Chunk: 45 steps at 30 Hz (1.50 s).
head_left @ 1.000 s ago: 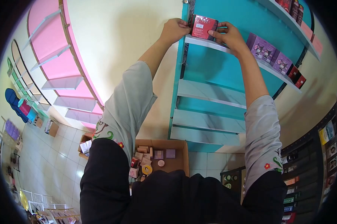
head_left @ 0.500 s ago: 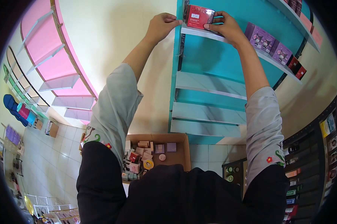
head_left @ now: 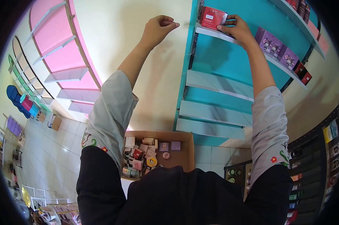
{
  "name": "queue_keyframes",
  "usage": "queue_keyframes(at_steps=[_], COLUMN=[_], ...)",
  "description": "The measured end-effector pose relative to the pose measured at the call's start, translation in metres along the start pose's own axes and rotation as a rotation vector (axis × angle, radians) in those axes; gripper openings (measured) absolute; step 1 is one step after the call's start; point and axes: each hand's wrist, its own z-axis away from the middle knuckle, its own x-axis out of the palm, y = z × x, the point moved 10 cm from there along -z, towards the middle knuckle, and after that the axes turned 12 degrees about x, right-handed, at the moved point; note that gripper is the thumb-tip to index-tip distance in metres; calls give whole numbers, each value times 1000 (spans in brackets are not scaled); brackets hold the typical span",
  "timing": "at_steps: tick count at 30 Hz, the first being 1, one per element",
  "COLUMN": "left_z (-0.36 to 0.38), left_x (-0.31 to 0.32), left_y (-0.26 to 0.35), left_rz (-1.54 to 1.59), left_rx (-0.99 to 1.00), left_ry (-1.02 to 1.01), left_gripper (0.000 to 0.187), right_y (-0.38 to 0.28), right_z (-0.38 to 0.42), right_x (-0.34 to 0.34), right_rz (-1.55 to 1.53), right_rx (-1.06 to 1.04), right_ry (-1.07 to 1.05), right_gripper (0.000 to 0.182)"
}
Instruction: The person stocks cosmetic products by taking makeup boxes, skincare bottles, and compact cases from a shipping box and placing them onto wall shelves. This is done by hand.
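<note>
A red box (head_left: 211, 18) with a small white label stands upright at the left end of the white shelf board (head_left: 217, 33) on the turquoise wall. My right hand (head_left: 235, 29) grips its right side, thumb on the front and fingers behind. My left hand (head_left: 160, 30) is raised before the cream wall, left of the box and apart from it. Its thumb and fingertips are close together; whether anything tiny is between them is too small to tell. Farther right along the board stand purple boxes (head_left: 271, 44) and dark red boxes (head_left: 303, 73).
Lower white shelves (head_left: 218, 86) hang beneath. A cardboard carton (head_left: 188, 150) of small boxes stands below, in front of my body. Pink-backed shelves (head_left: 66, 75) are at the left, a dark display rack (head_left: 312, 161) at the right. A higher shelf (head_left: 302, 24) crosses the upper right.
My left hand has moved left, away from the shelf edge and the red box. My right hand stays on the box. The whole view has shifted slightly.
</note>
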Motion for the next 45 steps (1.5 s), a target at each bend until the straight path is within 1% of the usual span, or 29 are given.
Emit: queue_keyframes(at_steps=[5,8,10,12,13,14,15,16,17,18,19,20,21,22,23,24,25,26,27,30,31,34,35,38,39,42,45], left_z=[42,99,151,217,249,289,331,366,398,427,489,522,550,581,615,644,664,682,696,721,731,752,750,763,762,764,742], left_x=[-30,-50,-61,-69,-75,-77,-79,-83,-88,-95,-96,-95,-95,-98,-99,-98,-95,-90,-85,-56,-51,-40,-38,-30,-30,-36,-36], left_y=[4,3,-7,-27,-37,-51,-66,-75,-71,-68,-105,-107,-108,-115,-125,-134,-141,-148,-154,-169,-176,-195,-197,-212,-212,-214,-201], left_rz=[84,160,220,219,211,156,99,43,-85,-286,-268,-254,-242,-261,-279,-295,-362,-426,-488,-538,-552,-573,-566,-520,-571,-647,-673], left_rx=[-40,-107,-167,-268,-317,-395,-460,-509,-576,-727,-633,-756,-873,-916,-956,-989,-995,-999,-999,-936,-973,-1019,-1040,-1116,-1066,-1144,-1103], left_ry=[74,141,187,221,240,222,203,182,119,35,74,43,12,-1,-14,-26,-100,-176,-253,-439,-463,-481,-459,-470,-470,-456,-420], left_gripper=[38,35,32,30,30,29,28,28,28,29,30,29,28,30,32,35,40,46,52,69,79,81,83,81,78,73,70], right_y=[3,36,40,52,12,-27,-50,-57,-42,-26,-9,42,77,120,176,211,243,255,257,261,264,274,276,285,289,297,297], right_z=[-3,-40,-45,-63,-19,46,91,123,144,166,189,208,239,271,304,342,377,408,430,463,466,472,472,478,481,486,483], right_x=[2,-2,-6,-18,-32,-37,-35,-28,-6,16,39,69,125,180,220,252,273,288,297,309,310,308,305,301,299,297,297], right_rz=[-17,-139,-66,-143,-55,-19,-33,-66,-95,-124,-149,-128,-186,-252,-248,-262,-269,-237,-205,-89,-79,-51,-47,-35,-31,-33,-21], right_rx=[29,-12,-70,-75,-215,-332,-413,-452,-400,-345,-286,-96,-20,124,255,377,493,552,610,753,760,773,770,810,831,846,850], right_ry=[-28,-51,-77,-217,49,273,371,400,327,258,192,120,-81,-310,-419,-522,-524,-589,-652,-775,-774,-753,-737,-733,-739,-744,-745], right_gripper=[68,67,63,37,35,33,31,29,31,33,36,25,18,16,16,18,21,23,24,25,25,27,26,26,26,26,25])
